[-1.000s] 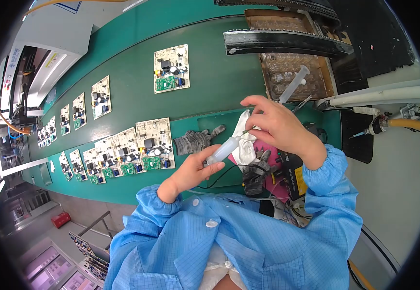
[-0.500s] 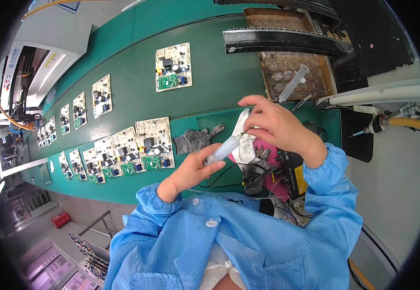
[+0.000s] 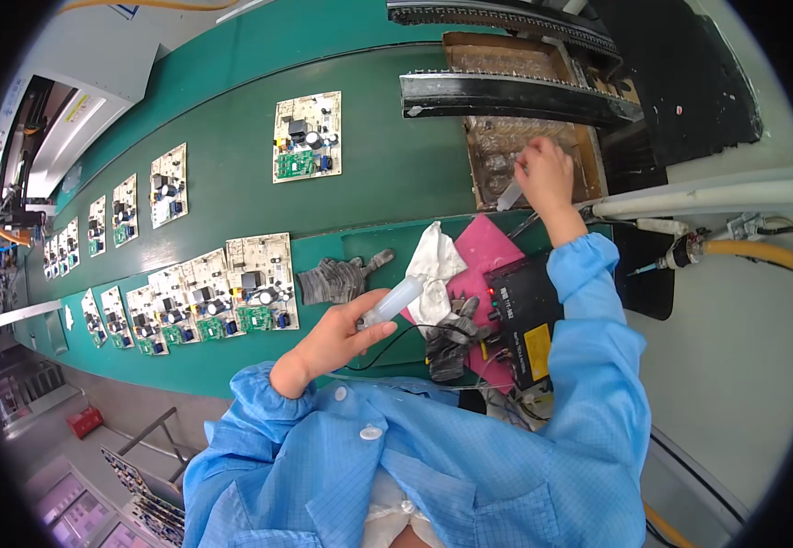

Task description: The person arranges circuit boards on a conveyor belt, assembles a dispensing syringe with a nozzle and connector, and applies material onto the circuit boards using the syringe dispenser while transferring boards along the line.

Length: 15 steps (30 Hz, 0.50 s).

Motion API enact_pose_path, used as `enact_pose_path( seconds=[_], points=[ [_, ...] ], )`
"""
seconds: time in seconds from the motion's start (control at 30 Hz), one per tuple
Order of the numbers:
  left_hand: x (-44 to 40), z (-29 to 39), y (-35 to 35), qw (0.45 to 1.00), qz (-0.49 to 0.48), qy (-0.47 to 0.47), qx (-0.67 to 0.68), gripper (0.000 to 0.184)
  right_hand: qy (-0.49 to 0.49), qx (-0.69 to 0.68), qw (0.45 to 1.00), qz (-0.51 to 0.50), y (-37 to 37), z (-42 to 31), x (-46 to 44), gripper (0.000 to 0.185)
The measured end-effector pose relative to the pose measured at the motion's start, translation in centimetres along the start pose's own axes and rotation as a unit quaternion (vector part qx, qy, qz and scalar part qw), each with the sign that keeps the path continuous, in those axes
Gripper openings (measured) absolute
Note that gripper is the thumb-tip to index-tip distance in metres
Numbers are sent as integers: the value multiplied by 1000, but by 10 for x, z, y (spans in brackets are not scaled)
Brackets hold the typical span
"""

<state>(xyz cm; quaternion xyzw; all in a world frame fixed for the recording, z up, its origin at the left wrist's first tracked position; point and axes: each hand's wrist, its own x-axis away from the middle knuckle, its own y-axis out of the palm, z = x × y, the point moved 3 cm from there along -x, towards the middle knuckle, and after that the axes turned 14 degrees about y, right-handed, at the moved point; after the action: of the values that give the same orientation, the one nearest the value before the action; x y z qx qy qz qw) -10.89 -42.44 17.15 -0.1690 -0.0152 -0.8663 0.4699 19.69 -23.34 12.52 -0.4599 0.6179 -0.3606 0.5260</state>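
Observation:
My left hand (image 3: pixel 349 327) is wrapped around a translucent plastic syringe barrel (image 3: pixel 398 300), which tilts up to the right over a white cloth (image 3: pixel 435 256). At the cardboard tray, my right hand (image 3: pixel 547 173) has its fingers bent around the upper part of a second translucent syringe (image 3: pixel 509 195). Its lower end shows below the fingers; the rest is hidden by the hand. A grey knit glove (image 3: pixel 337 279) lies left of the barrel, and another grey glove (image 3: pixel 451 347) lies below the cloth.
Several circuit boards (image 3: pixel 308 137) lie on the green bench (image 3: pixel 387 155) and along its near edge. A black metal rail (image 3: pixel 515 96) crosses the cardboard tray (image 3: pixel 474 164). A pink sheet (image 3: pixel 488 242) lies beside a black control box (image 3: pixel 529 315). A thin black cable runs near my left hand.
My right hand has left the barrel's tip and moved up and right to the syringe at the tray. My left hand still holds its barrel. The whole view has shifted slightly.

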Motion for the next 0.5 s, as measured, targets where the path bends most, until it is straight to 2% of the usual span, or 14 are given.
enact_pose_path(
  seconds=[0.07, 0.2, 0.3, 0.4, 0.5],
  points=[
    [1, -3, -1, 1000, 7, -6, 9, 55, -39, 12, 999, -21, 16, -4, -8, 8],
    [6, -8, -10, 999, 29, -9, 14, 56, -82, 133, 987, -29, 35, -27, -26, 9],
    [9, -11, -16, 999, 39, -15, 13, 56, -165, 161, 972, 41, 47, -37, -36, 6],
    [6, -12, -16, 999, 37, -7, 17, 57, -212, 207, 955, -4, 63, -40, -39, 10],
    [1, -11, -14, 999, 35, -2, 24, 57, -261, 176, 949, -37, 59, -39, -30, 6]
  ],
)
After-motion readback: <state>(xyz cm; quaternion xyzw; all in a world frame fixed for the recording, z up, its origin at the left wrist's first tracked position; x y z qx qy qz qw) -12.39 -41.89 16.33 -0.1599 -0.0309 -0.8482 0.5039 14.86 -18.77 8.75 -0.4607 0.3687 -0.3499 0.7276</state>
